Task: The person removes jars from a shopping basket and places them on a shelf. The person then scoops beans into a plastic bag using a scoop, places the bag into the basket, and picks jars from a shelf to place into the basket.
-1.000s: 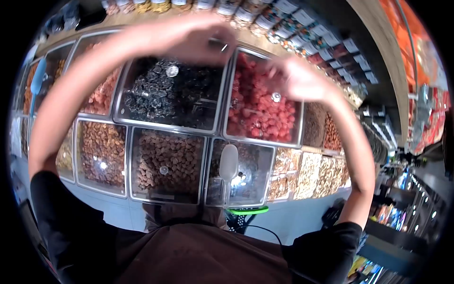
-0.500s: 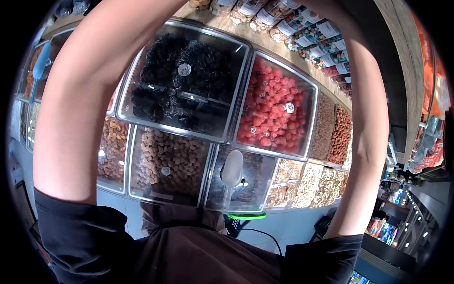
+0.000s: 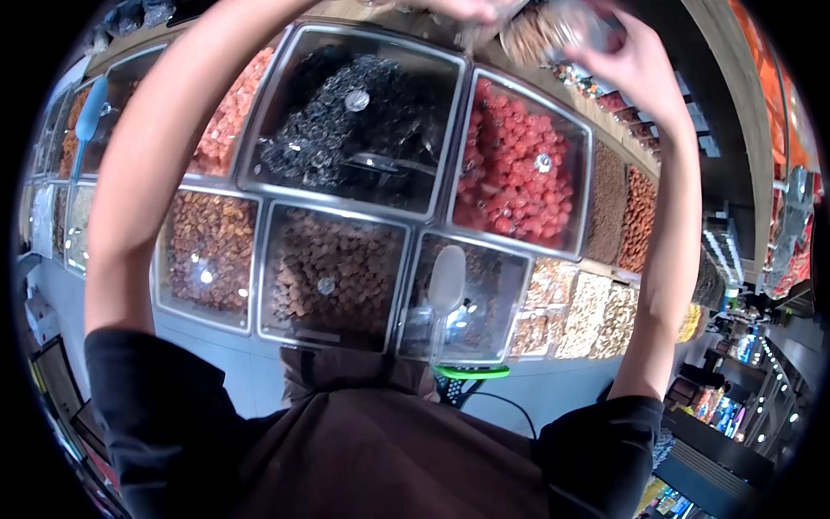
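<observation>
At the top of the head view, my right hand (image 3: 635, 69) is closed around the side of a clear package of light-brown pieces (image 3: 538, 36). Its thumb and fingers press on the see-through end. My left hand (image 3: 467, 7) is at the upper edge, just left of the package. It is blurred and cut off by the frame, so its fingers do not show clearly. Under my arms lie lidded clear bins, among them one of dark wrapped pieces (image 3: 333, 121) and one of red dried fruit (image 3: 519, 164).
Nearer my body are bins of brown pieces (image 3: 333, 268) and golden-brown dried fruit (image 3: 207, 246). A white scoop (image 3: 447, 281) rests on another lid. Labelled packages (image 3: 609, 102) line the wooden ledge behind. A blue scoop (image 3: 90, 112) is at the far left.
Both hands have come into view at the top, the right one with the clear package. The bins appear slightly higher and farther right in view.
</observation>
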The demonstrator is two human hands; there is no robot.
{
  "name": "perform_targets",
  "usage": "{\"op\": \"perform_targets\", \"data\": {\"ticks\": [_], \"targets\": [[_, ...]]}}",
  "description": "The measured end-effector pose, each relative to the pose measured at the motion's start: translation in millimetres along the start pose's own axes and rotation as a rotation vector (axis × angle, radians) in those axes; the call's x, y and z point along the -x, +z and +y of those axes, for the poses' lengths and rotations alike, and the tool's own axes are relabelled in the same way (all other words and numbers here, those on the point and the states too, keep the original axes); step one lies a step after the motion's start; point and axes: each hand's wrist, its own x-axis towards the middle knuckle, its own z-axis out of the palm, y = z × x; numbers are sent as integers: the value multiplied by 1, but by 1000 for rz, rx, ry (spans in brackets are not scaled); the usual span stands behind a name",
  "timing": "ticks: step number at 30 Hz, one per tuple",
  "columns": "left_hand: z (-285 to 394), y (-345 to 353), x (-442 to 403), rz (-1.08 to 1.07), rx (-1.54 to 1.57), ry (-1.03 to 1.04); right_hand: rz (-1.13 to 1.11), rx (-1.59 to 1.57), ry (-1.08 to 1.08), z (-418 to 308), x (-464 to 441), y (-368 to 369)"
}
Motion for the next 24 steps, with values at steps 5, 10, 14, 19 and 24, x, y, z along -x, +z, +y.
{"op": "perform_targets", "data": {"ticks": [5,10,14,19,24], "targets": [[86,-12,164,85,569,-141,175,-719,111,-25,200,-8],[171,26,342,995,1747,-375,614,-1772,73,-13,413,79],[211,98,427,1315,2241,-191,712,-2437,-65,-56,465,149],[277,151,371,767,2014,-1091,181,-2510,775,-149,400,213],[332,193,343,453,1789,-1229,-223,-1967,927,-269,347,233]]}}
